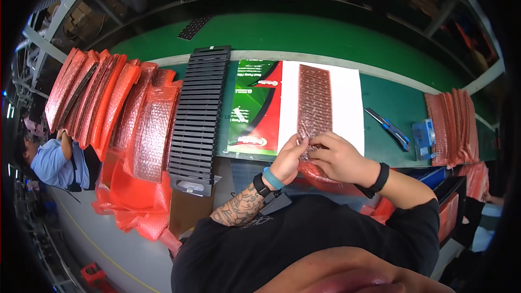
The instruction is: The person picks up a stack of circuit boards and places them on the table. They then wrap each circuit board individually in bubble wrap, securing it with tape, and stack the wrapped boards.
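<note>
A red bubble-wrap bag (315, 97) with a dark slotted piece showing through it lies on a printed cardboard sheet (346, 92) in green, red and white. At the bag's near end, my left hand (287, 160) pinches the film with thumb and fingers. Across from it my right hand (341, 157) has its fingers curled on the same end, and the two hands almost meet. Loose red film hangs below them at the table edge. Left of the sheet lies a long black slatted panel (198, 114).
A utility knife (388, 128) and a small blue box (423, 140) lie to the right. Red bubble-wrap bags stand upright at the far right (456, 127) and in a larger row of bags (149, 135) at left. A black perforated strip (194, 28) lies farther back. A person (59, 160) is at left.
</note>
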Available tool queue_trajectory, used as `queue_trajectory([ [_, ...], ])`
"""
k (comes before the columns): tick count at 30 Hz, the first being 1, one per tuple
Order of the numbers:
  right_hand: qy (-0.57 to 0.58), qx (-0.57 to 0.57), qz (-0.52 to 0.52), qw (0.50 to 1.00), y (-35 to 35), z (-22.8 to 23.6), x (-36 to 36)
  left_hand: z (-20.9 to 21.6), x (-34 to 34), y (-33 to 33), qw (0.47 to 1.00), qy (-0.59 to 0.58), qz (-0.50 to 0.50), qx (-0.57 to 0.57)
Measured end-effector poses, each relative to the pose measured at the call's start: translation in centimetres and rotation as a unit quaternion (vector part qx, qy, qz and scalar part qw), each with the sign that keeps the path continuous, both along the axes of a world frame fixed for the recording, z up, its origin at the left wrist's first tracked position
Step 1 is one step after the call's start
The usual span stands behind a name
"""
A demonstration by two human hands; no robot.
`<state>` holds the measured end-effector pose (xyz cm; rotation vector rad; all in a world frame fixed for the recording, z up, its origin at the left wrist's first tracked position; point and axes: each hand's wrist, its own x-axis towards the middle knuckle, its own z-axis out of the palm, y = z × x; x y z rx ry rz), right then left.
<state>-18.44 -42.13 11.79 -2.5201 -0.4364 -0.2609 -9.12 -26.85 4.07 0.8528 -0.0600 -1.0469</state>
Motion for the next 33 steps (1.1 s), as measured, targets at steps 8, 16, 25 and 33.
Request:
queue_trajectory([
  [8,0.303,0.118,0.081,0.942,-1.8,9.9,7.3,-2.7,2.5,2.1,1.0,-0.007,0.012,-0.008],
  [16,0.201,-0.058,-0.019,0.978,-3.7,-0.2,44.8,-2.7,4.0,4.7,0.994,-0.098,0.005,0.039],
  [25,0.222,-0.187,-0.049,0.956,0.9,-6.0,55.6,-2.8,4.4,6.3,0.996,-0.055,-0.054,0.048],
  [33,0.231,-0.163,-0.091,0.955,-11.7,-4.5,45.7,-2.7,5.0,6.3,0.996,-0.072,-0.045,0.041],
])
